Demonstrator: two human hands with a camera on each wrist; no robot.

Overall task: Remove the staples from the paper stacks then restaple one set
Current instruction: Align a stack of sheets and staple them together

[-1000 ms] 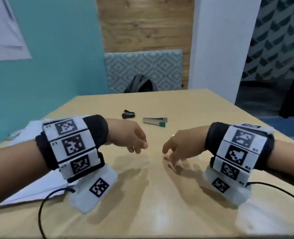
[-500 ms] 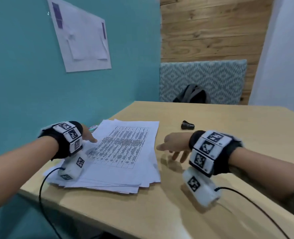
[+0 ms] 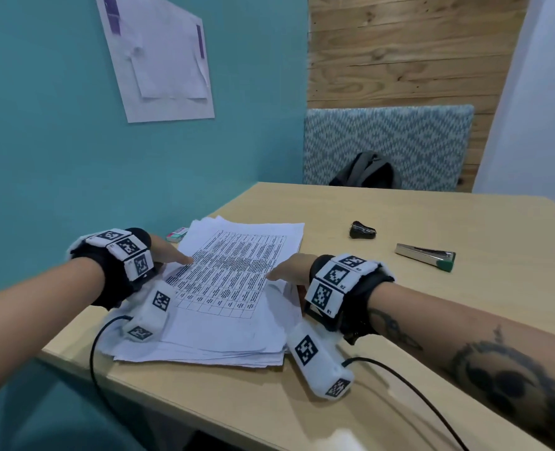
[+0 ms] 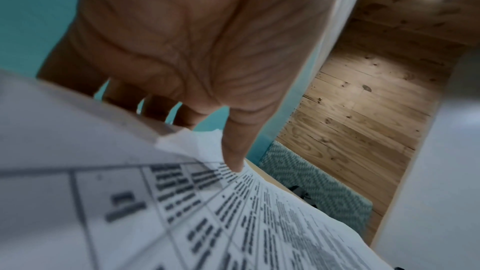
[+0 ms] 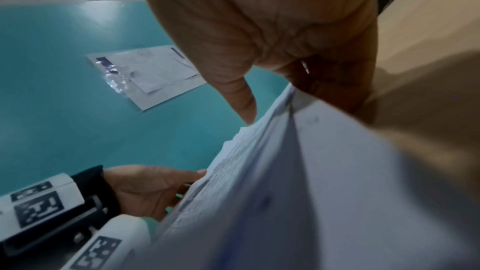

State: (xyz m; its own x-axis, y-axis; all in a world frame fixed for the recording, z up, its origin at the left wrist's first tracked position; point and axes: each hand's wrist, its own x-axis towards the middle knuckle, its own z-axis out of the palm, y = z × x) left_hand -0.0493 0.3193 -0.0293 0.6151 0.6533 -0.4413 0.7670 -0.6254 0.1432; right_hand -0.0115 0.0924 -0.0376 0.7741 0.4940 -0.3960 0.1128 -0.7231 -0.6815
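A stack of white paper [image 3: 230, 297] with a printed table on top lies near the table's left front corner. My left hand [image 3: 165, 252] holds its left edge. In the left wrist view the thumb [image 4: 235, 151] lies on the top sheet [image 4: 233, 223] and the fingers go under the edge. My right hand [image 3: 289, 271] holds the right edge, thumb on top and fingers beneath the sheets [image 5: 311, 192]. A black staple remover [image 3: 362, 230] and a silver stapler [image 3: 425, 255] with a green end lie to the right, away from both hands.
A small staple box [image 3: 177, 234] lies by the teal wall [image 3: 58, 141] behind my left hand. The wooden table [image 3: 399, 320] ends just in front of the stack. Cables run from both wrist cameras. A chair with a grey bag [image 3: 367, 170] stands at the table's far end.
The view has swung left onto the paper stack. My left hand has closed on the left edge, and my right hand has moved left from the bare table onto the right edge.
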